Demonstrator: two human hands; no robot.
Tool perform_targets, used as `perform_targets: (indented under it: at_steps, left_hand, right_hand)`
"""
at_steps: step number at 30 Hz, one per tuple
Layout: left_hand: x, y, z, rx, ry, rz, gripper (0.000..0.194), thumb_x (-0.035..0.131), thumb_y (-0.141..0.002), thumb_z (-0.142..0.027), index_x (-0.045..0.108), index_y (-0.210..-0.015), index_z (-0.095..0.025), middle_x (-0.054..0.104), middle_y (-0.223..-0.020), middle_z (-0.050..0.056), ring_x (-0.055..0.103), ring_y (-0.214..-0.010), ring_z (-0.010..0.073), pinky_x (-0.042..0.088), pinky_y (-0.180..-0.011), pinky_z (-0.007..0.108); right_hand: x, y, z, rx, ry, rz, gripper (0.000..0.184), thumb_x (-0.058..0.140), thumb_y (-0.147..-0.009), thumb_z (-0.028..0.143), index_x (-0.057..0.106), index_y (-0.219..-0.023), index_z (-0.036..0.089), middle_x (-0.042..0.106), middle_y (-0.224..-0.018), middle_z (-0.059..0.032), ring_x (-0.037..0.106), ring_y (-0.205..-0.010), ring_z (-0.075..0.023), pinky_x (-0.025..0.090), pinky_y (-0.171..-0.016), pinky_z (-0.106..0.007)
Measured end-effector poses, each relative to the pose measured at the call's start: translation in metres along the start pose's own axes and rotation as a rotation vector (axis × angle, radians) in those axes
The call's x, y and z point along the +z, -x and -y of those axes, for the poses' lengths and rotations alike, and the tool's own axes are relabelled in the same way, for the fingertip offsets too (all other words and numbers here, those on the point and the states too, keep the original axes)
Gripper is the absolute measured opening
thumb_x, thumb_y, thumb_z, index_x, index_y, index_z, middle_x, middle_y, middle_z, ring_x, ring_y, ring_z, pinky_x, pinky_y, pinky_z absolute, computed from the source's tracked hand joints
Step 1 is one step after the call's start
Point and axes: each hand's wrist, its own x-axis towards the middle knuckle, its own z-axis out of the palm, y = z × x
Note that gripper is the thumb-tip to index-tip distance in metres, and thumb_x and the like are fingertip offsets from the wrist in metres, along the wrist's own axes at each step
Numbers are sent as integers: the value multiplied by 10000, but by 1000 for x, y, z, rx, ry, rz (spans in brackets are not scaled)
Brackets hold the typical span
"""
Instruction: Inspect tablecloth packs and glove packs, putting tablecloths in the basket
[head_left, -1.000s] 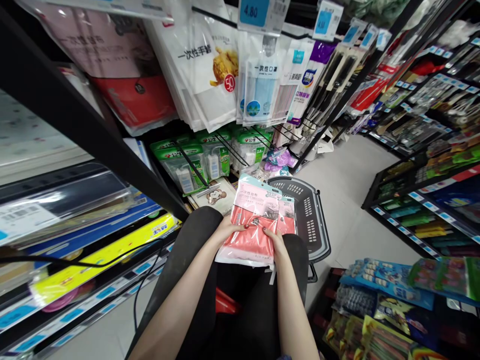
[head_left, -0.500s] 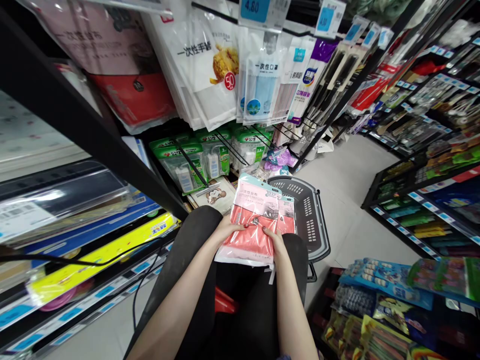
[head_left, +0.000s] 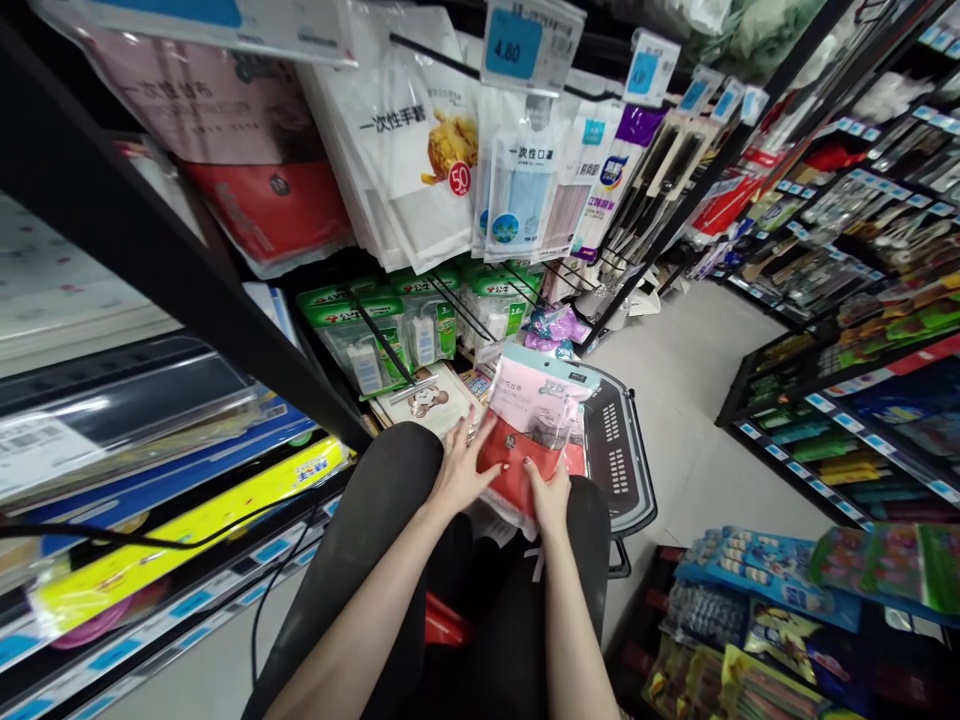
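Observation:
A pink and red plastic packet of disposable tablecloth [head_left: 525, 420] is tilted above my lap, between my knees. A second packet with the same pink and red colours [head_left: 577, 440] shows partly behind its right edge. My right hand [head_left: 551, 495] grips the lower right side, thumb on the front and the other fingers hidden behind. My left hand [head_left: 461, 468] is at the left edge with fingers spread and apart, its thumb tip against the red front. Just beyond the packets stands a dark grey shopping basket [head_left: 630, 440], partly covered by them.
Ahead hang disposable gloves [head_left: 420, 130], face masks [head_left: 517, 190] and green-topped packs [head_left: 352, 340] on hooks. A black shelf post [head_left: 187, 270] slants at my left, with a dark cable [head_left: 172, 542] near it. Snack packs [head_left: 757, 580] fill a low shelf at right.
My left hand has loosened from the packet's lower left and moved up its left edge, fingers spreading. The front packet has shifted slightly right and turned more upright. My right hand keeps its grip.

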Motion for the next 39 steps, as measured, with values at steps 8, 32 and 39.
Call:
perform_targets:
  at_steps: [8, 32, 39]
  left_hand:
    - [-3, 3, 5, -418, 867, 101, 604, 664, -551, -307, 531, -1120, -152, 624, -1063, 103, 529, -1034, 287, 387, -902, 385]
    - [-23, -3, -7, -609, 1114, 353, 453, 537, -467, -67, 661, -903, -79, 697, -858, 111, 585, -924, 335, 416, -834, 451]
    - [-23, -2, -12, -660, 1094, 310, 434, 547, -499, -87, 655, -919, -61, 699, -842, 117, 598, -897, 324, 422, -825, 447]
  right_hand:
    - [39, 46, 38, -571, 568, 199, 554, 556, -707, 335, 437, -1236, 224, 467, -1216, -124, 393, -1100, -326, 264, -931, -511]
    - [-43, 5, -11, 326, -440, 451, 445, 774, -464, 180, 638, -887, 164, 694, -881, -75, 638, -797, -259, 486, -753, -400]
    - [-43, 4, -12, 306, -441, 455, 405, 766, -489, 195, 651, -875, 158, 695, -882, -74, 641, -791, -248, 490, -748, -371]
